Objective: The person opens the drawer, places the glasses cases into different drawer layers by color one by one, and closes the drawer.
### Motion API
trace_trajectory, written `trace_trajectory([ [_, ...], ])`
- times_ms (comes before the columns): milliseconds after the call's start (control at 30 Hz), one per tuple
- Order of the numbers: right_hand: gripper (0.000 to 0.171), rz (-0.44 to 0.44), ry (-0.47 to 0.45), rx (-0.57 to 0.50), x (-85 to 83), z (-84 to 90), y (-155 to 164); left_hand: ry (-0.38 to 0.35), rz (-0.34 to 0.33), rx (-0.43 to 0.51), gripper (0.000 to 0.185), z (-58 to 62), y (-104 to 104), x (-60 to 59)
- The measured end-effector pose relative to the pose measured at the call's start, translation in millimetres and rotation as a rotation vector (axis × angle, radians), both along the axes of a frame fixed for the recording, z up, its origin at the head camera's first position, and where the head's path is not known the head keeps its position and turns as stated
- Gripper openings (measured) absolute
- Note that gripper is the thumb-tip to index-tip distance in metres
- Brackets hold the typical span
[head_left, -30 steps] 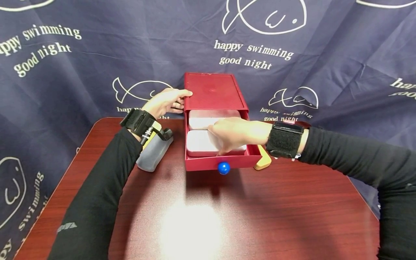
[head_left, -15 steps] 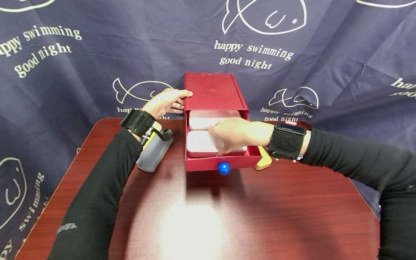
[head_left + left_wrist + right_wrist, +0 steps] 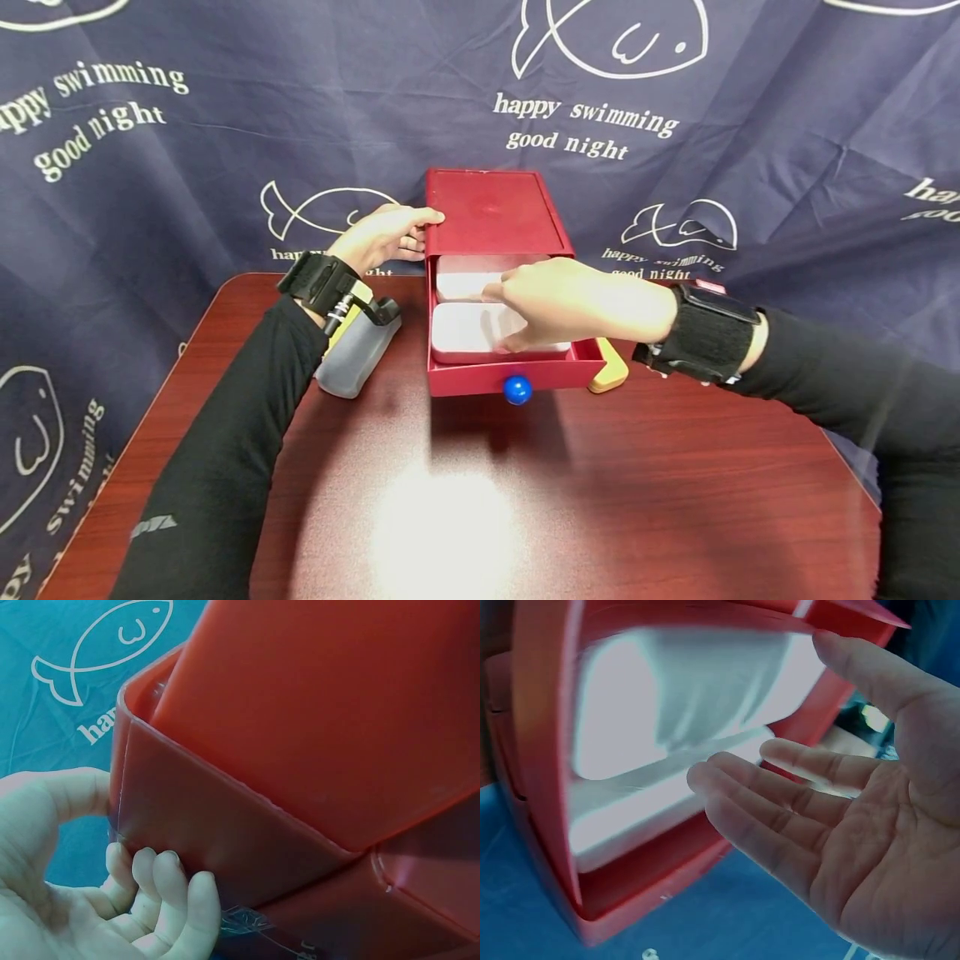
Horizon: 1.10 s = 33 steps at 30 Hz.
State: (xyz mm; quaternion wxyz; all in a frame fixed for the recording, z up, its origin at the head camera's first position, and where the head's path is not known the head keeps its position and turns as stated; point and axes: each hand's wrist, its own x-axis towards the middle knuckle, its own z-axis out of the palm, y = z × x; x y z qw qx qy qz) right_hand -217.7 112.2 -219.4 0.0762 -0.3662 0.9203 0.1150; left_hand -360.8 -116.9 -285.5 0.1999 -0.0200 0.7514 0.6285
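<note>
My left hand grips the upper left edge of the red drawer box, thumb on top and fingers curled against its side wall, while my right hand hovers, fingers straight and holding nothing, over the two white cases lying one behind the other in the pulled-out drawer at the table's middle. I judge this step goes best if I keep the box braced (its blue knob faces me) and lift my fingers straight up, clear of the drawer walls.

Drawer seemingly crowded by tins
</note>
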Motion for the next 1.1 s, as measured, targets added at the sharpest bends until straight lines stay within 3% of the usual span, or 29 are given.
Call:
trace_trajectory([
  [267, 0.052, 0.113, 0.145, -0.168, 29.7, 12.3, 14.9, -0.021, 0.015, 0.025, 0.023, 0.5, 1.2, 0.0],
  [600, 0.040, 0.412, 0.331, -0.341, 72.8, -11.6, 30.6, -0.011, 0.021, 0.076, 0.015, 0.1, 2.5, -0.9],
  [833, 0.035, 0.495, 0.448, -0.301, 89.8, -35.8, 34.7, 0.021, 0.000, 0.023, 0.017, 4.1, 4.3, 3.5],
  [1100, 0.035, 0.556, 0.614, -0.161, 90.3, -61.6, 32.2, 0.014, -0.005, 0.016, 0.020, 6.0, 4.5, 0.9],
])
